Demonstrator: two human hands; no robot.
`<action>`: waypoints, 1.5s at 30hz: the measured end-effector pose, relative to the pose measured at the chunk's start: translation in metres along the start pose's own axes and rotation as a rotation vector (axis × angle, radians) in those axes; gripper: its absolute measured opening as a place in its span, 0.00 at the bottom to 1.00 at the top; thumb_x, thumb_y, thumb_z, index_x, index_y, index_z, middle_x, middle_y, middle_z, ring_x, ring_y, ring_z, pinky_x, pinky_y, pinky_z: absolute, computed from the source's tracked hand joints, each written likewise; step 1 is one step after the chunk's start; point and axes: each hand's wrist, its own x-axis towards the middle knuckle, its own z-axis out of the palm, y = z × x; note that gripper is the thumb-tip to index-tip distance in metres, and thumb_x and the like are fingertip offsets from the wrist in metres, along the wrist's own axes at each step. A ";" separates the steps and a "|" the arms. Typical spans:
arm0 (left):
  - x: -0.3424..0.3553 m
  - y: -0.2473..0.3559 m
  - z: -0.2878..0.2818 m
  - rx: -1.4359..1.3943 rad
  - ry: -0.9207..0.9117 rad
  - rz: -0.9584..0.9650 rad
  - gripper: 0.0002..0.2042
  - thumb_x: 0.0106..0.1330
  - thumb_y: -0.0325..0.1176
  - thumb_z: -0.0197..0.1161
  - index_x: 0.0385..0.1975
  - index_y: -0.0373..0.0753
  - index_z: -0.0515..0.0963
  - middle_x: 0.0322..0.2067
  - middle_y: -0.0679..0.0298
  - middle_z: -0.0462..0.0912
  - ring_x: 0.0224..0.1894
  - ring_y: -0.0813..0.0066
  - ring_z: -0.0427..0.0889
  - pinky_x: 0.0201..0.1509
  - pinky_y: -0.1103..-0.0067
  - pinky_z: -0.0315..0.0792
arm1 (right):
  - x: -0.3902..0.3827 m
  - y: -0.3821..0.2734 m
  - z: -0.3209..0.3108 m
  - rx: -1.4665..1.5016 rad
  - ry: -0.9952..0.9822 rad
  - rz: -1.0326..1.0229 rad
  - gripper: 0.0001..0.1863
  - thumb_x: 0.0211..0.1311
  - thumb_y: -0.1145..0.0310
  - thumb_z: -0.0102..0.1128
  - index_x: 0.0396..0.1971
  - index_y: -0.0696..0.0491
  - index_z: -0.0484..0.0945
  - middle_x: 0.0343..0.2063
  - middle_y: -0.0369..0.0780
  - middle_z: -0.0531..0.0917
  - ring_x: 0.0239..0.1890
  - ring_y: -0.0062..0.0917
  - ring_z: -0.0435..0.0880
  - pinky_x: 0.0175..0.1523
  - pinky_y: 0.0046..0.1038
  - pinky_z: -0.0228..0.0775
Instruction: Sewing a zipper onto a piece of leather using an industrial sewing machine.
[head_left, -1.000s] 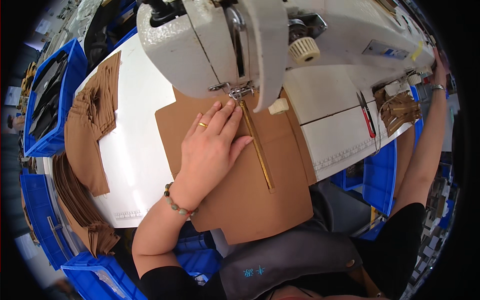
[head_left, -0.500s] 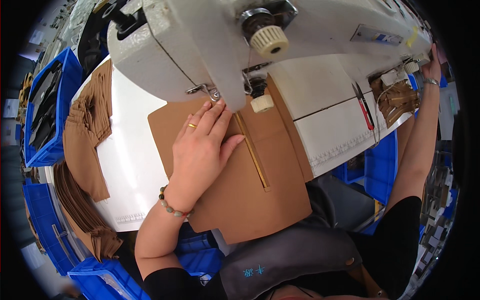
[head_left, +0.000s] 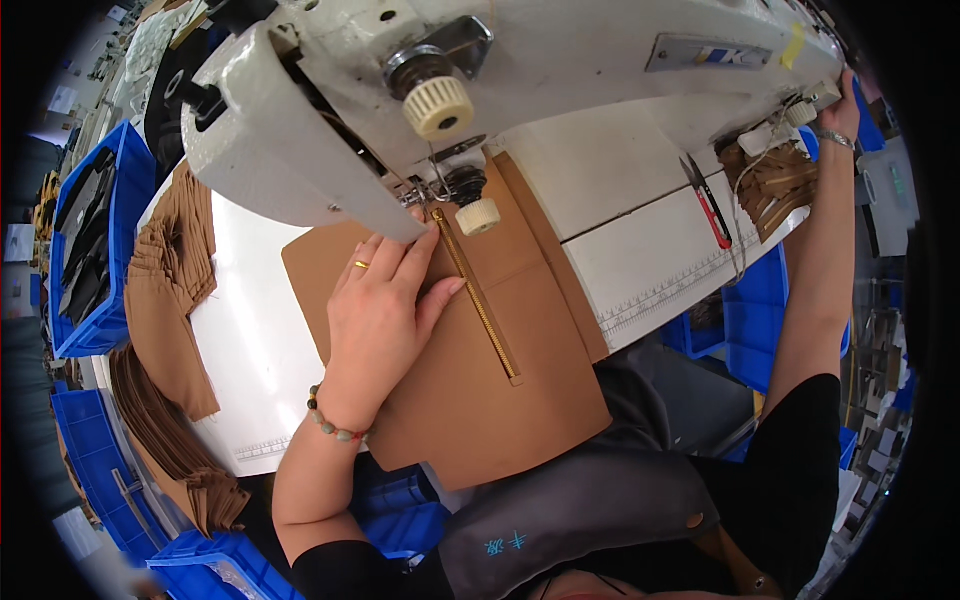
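Observation:
My left hand (head_left: pixel 382 312) lies flat, fingers together, on a tan leather panel (head_left: pixel 480 400) just left of its brass zipper (head_left: pixel 478 307). The fingertips sit at the foot of a white sewing machine (head_left: pixel 330 110), where the zipper's top end runs under the machine head. My right hand (head_left: pixel 838 105) is stretched far to the upper right, at the machine's right end near a small cream knob (head_left: pixel 800 112); whether it grips anything is hidden. A ring and a bead bracelet are on the left hand and wrist.
Stacks of tan leather pieces (head_left: pixel 170 270) lie on the white table (head_left: pixel 255 330) at left. Blue bins (head_left: pixel 95 240) line the left side and below. Red-handled snips (head_left: pixel 708 205) and a pile of small tan parts (head_left: pixel 770 185) sit on the machine bed at right.
The view has swung, so the machine head now covers more of the top. My left hand stays pressed on the panel beside the zipper; my right hand remains at the machine's right end.

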 end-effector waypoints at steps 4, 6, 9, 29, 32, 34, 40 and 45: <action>0.000 0.000 -0.001 -0.003 -0.009 0.006 0.22 0.61 0.42 0.71 0.52 0.36 0.81 0.53 0.58 0.82 0.62 0.57 0.78 0.58 0.69 0.77 | 0.001 0.003 -0.008 0.033 -0.053 0.011 0.16 0.74 0.64 0.59 0.53 0.59 0.78 0.53 0.46 0.83 0.57 0.41 0.80 0.64 0.47 0.73; 0.000 0.000 -0.002 -0.007 -0.014 -0.004 0.22 0.61 0.42 0.71 0.52 0.36 0.81 0.53 0.58 0.82 0.62 0.57 0.78 0.59 0.68 0.76 | 0.006 0.005 -0.017 0.045 -0.080 -0.004 0.16 0.74 0.64 0.58 0.53 0.59 0.78 0.54 0.47 0.82 0.58 0.41 0.80 0.64 0.47 0.73; 0.000 -0.002 0.000 -0.004 0.015 0.028 0.22 0.62 0.42 0.71 0.52 0.36 0.81 0.53 0.58 0.82 0.61 0.56 0.79 0.59 0.68 0.76 | 0.003 0.003 -0.019 0.030 -0.108 -0.008 0.18 0.74 0.61 0.58 0.54 0.59 0.77 0.54 0.46 0.83 0.57 0.41 0.80 0.63 0.46 0.74; 0.000 -0.002 0.001 0.002 0.013 0.050 0.27 0.61 0.48 0.71 0.54 0.36 0.80 0.55 0.57 0.81 0.62 0.55 0.78 0.61 0.66 0.75 | -0.384 0.124 0.188 -0.997 -1.856 0.026 0.16 0.63 0.67 0.51 0.47 0.53 0.82 0.46 0.46 0.82 0.51 0.41 0.78 0.62 0.42 0.64; -0.001 -0.002 0.001 0.001 0.006 0.047 0.27 0.61 0.48 0.70 0.54 0.36 0.80 0.56 0.57 0.81 0.62 0.55 0.78 0.61 0.66 0.75 | -0.386 0.139 0.189 -1.005 -1.880 0.059 0.14 0.62 0.62 0.53 0.38 0.52 0.84 0.41 0.44 0.84 0.49 0.39 0.80 0.62 0.42 0.64; -0.002 -0.003 0.000 0.006 0.001 0.039 0.27 0.61 0.48 0.70 0.54 0.36 0.80 0.56 0.57 0.81 0.62 0.55 0.78 0.61 0.66 0.75 | -0.390 0.143 0.182 -1.001 -1.855 -0.178 0.13 0.62 0.61 0.53 0.33 0.52 0.84 0.38 0.42 0.85 0.47 0.38 0.81 0.62 0.42 0.64; -0.003 -0.004 0.000 0.015 0.002 0.035 0.27 0.60 0.48 0.71 0.54 0.36 0.80 0.56 0.57 0.81 0.62 0.55 0.78 0.62 0.66 0.75 | -0.400 0.142 0.176 -1.074 -1.701 -0.613 0.14 0.62 0.58 0.55 0.24 0.50 0.85 0.30 0.38 0.86 0.42 0.35 0.83 0.63 0.42 0.64; -0.002 -0.004 0.001 0.016 0.008 0.041 0.27 0.60 0.48 0.71 0.55 0.36 0.80 0.56 0.57 0.81 0.62 0.55 0.78 0.62 0.66 0.74 | -0.401 0.148 0.173 -1.025 -1.638 -0.681 0.15 0.62 0.58 0.56 0.23 0.50 0.85 0.29 0.39 0.86 0.40 0.34 0.84 0.63 0.43 0.64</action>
